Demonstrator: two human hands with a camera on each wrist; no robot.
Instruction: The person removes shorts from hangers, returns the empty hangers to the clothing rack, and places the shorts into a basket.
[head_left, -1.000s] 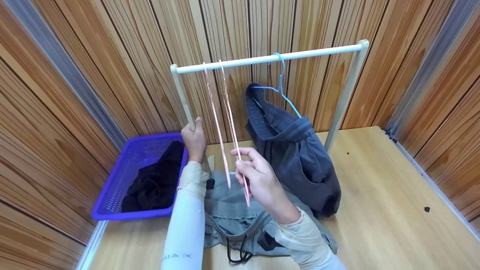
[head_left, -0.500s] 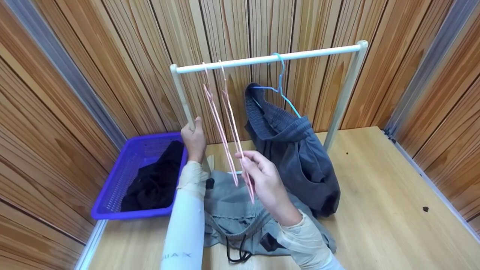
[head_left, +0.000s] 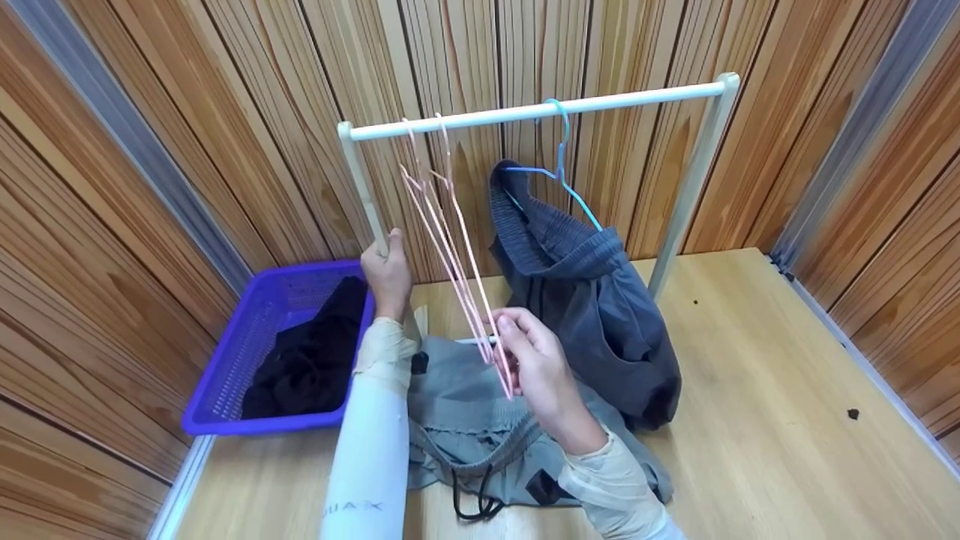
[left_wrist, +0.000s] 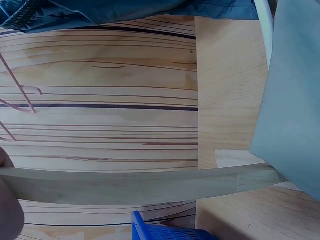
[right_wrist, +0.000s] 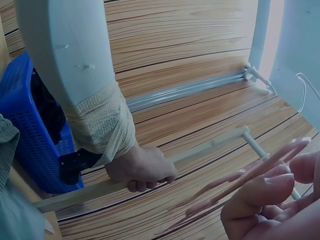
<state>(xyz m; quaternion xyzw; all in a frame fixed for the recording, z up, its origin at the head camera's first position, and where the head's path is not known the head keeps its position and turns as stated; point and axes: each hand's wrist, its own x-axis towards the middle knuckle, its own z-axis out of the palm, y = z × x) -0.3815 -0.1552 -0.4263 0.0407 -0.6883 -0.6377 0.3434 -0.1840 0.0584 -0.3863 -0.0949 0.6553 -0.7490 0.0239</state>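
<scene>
In the head view my left hand (head_left: 388,277) grips the left post (head_left: 363,187) of a small clothes rack. My right hand (head_left: 546,371) pinches the lower end of a pink wire hanger (head_left: 473,259) that hangs from the rail (head_left: 630,100). A second pink hanger (head_left: 437,247) hangs just left of it, their lower ends close together. To the right, dark grey drawstring-waist trousers or shorts (head_left: 577,300) hang from a blue hanger (head_left: 577,201). Beneath the right hand lies a lighter grey garment (head_left: 465,412) with black cords. The right wrist view shows the left fist (right_wrist: 145,167) round the post.
A purple perforated basket (head_left: 225,330) holding black cloth (head_left: 307,360) stands at the left, beside the rack. Wood-patterned walls enclose the wooden table (head_left: 765,420) behind and on both sides. A small dark bit (head_left: 853,414) lies on the table at right.
My right hand has shifted slightly right and down with the hanger, and the pink hangers have swung round to show more of their width. My left hand stays on the post.
</scene>
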